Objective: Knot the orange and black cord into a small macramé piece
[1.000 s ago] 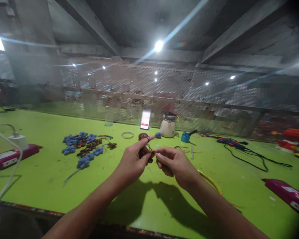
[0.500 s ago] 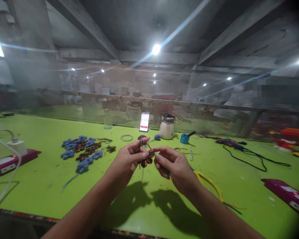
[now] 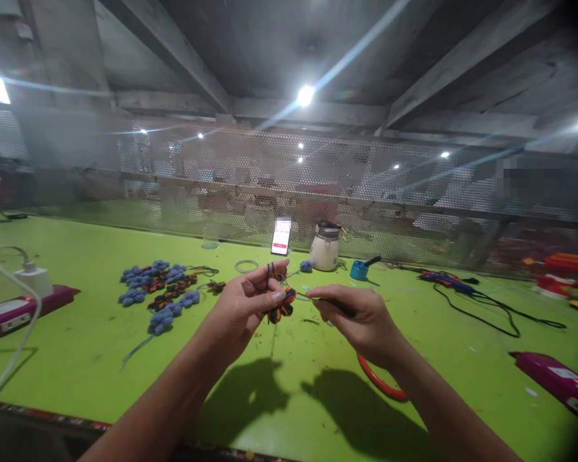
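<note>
My left hand (image 3: 253, 295) pinches a small crocheted flower (image 3: 280, 312) of dark yarn flecked with orange and red. A strand of dark yarn loops around its raised index finger. To the right of the flower, my right hand (image 3: 361, 314) is closed around a slim crochet hook (image 3: 313, 297), whose handle is mostly hidden by the fingers. The hook's thin shaft and a strand stretch between the hand and the flower's edge. Both hands are above the green table (image 3: 173, 378).
Finished blue and dark crocheted flowers (image 3: 164, 317) lie at left. Behind my hands stand a phone (image 3: 281, 237), a white jar (image 3: 324, 250) and a teal pot (image 3: 359, 270). A red curved piece (image 3: 380, 382) shows beneath my right forearm. Purple power strips (image 3: 553, 378) lie at both sides.
My right hand has drawn away to the right from the flower, stretching the strand. My left hand keeps its hold almost in place. A red curved piece shows where a yellow one was visible.
</note>
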A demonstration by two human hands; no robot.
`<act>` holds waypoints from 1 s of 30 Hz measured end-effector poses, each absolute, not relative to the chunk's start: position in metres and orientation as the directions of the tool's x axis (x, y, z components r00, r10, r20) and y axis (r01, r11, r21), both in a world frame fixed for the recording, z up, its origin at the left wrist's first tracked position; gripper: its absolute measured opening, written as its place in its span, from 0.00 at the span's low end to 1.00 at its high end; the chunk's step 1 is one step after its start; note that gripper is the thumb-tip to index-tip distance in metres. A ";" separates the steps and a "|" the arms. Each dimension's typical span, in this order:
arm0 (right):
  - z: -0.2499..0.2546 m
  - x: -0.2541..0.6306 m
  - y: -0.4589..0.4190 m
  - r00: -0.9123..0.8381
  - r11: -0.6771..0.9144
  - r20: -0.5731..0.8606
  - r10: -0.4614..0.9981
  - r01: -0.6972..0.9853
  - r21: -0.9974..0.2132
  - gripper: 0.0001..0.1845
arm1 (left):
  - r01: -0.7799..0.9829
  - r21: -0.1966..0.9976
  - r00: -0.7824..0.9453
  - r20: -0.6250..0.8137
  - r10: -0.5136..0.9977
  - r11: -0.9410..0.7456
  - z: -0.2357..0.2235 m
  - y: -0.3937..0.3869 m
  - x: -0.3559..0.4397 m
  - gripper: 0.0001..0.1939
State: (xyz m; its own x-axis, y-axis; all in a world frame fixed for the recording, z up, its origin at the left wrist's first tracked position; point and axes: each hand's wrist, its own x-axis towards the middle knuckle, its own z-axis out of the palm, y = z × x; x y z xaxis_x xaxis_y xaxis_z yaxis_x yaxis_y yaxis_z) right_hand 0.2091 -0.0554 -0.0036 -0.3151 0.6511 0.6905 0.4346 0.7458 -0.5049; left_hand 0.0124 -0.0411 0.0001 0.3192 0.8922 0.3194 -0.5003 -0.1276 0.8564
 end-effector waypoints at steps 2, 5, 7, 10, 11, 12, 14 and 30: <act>-0.002 0.210 -0.056 -0.325 0.759 0.700 0.635 0.431 -0.488 0.09 | -0.508 0.853 0.327 0.319 0.889 -0.120 0.000 -0.041 0.012 0.25; -0.001 0.210 -0.057 -0.338 0.774 0.709 0.619 0.418 -0.476 0.09 | -0.529 0.845 0.360 0.304 0.882 -0.076 0.001 -0.041 0.012 0.23; 0.000 0.210 -0.058 -0.350 0.783 0.712 0.609 0.406 -0.471 0.09 | -0.538 0.843 0.403 0.268 0.875 -0.009 0.002 -0.041 0.011 0.23; 0.002 0.210 -0.060 -0.368 0.793 0.711 0.599 0.400 -0.460 0.09 | -0.541 0.836 0.466 0.210 0.860 0.089 0.003 -0.040 0.009 0.22; 0.003 0.210 -0.060 -0.377 0.796 0.710 0.595 0.398 -0.455 0.09 | -0.542 0.832 0.485 0.200 0.851 0.113 0.003 -0.040 0.008 0.22; 0.003 0.211 -0.061 -0.387 0.799 0.707 0.592 0.397 -0.452 0.09 | -0.542 0.829 0.505 0.191 0.842 0.137 0.003 -0.039 0.007 0.21; 0.004 0.212 -0.061 -0.408 0.806 0.702 0.584 0.398 -0.438 0.09 | -0.538 0.823 0.543 0.173 0.822 0.182 0.002 -0.039 0.006 0.22; -0.007 0.207 -0.053 -0.285 0.488 0.446 0.848 0.094 -0.868 0.09 | -0.322 0.921 0.451 0.354 0.819 -0.220 -0.007 -0.040 0.016 0.20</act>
State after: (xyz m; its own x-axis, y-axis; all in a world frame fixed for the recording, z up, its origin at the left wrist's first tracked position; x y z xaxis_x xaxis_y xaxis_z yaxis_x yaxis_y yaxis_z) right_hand 0.2070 -0.0529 -0.0066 -0.2846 0.8483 0.4465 0.0937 0.4882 -0.8677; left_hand 0.0159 -0.0396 -0.0067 0.4507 0.8194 0.3540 -0.3224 -0.2204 0.9206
